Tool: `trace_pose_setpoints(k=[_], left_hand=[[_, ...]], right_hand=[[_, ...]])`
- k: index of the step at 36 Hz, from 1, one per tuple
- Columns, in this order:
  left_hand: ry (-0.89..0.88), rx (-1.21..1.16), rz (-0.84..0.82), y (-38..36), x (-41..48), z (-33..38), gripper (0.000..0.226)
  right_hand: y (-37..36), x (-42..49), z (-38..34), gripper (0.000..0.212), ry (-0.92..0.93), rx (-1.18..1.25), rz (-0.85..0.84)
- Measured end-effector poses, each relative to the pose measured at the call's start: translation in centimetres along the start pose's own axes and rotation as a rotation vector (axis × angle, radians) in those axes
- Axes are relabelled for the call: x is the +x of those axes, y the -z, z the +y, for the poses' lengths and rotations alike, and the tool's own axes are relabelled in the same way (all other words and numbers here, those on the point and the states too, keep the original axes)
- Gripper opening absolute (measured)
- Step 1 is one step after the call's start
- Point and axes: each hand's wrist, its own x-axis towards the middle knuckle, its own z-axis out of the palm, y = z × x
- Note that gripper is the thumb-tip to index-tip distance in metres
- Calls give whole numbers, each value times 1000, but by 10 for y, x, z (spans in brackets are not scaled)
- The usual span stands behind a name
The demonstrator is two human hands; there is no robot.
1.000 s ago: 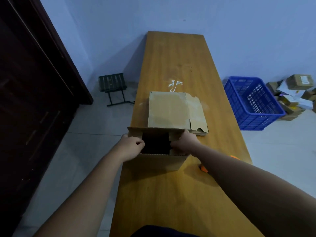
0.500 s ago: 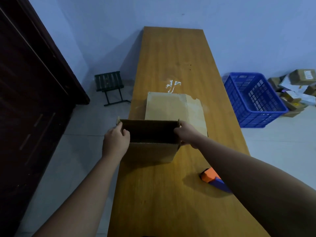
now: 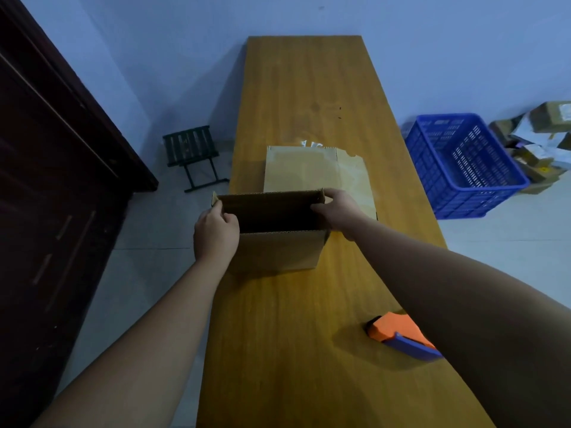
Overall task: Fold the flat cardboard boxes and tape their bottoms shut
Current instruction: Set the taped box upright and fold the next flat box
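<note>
Cardboard box (image 3: 278,254) has popped square, your left hand (image 3: 214,234) and right hand (image 3: 338,211) each gripping an end wall; light, flexy corrugate, hold near corners.

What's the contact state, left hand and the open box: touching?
Touching. The head view shows the left hand gripping the left end of the open box, curled over its top rim with no gap.

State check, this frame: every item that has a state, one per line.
cardboard box: opened up, standing on the table, top open; bottom hidden.
left hand: grips the box's left end.
right hand: grips the box's right end.
flat cardboard: flat, lying on the table behind the box.
tape dispenser: lying on the table, in neither hand.
blue crate: upright, beside the table.
stool: unfolded, standing.
</note>
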Motion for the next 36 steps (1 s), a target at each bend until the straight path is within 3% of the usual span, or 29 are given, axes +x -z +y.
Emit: trace_pose_setpoints(k=[5,9,12,16,19,23,28,33,36], left_hand=[[-39,12,4,-4,16,8,45],[-106,51,83,-7,16,11,43],[-274,155,196,-13,12,9,35],[-599,257,282,-23,6,13,21],[-731,299,62,-29,1,23,42],[-759,532,-228,-31,1,31,71],[-664,557,-371,-36,2,26,61],[-902,538,-38,-42,-2,21,36],[-918,532,-21,-42,-1,23,30]], right_hand=[[14,8,3,63,-60,303,-95],[17,15,13,71,-131,364,108],[14,21,24,55,-153,71,283],[12,29,41,34,-109,-347,268],[8,33,49,37,12,-753,212],[2,37,58,38,150,-1108,-14],[-3,41,61,54,148,-1217,-152],[-3,47,70,60,133,-1207,-138],[-2,45,73,64,145,-1180,-119]])
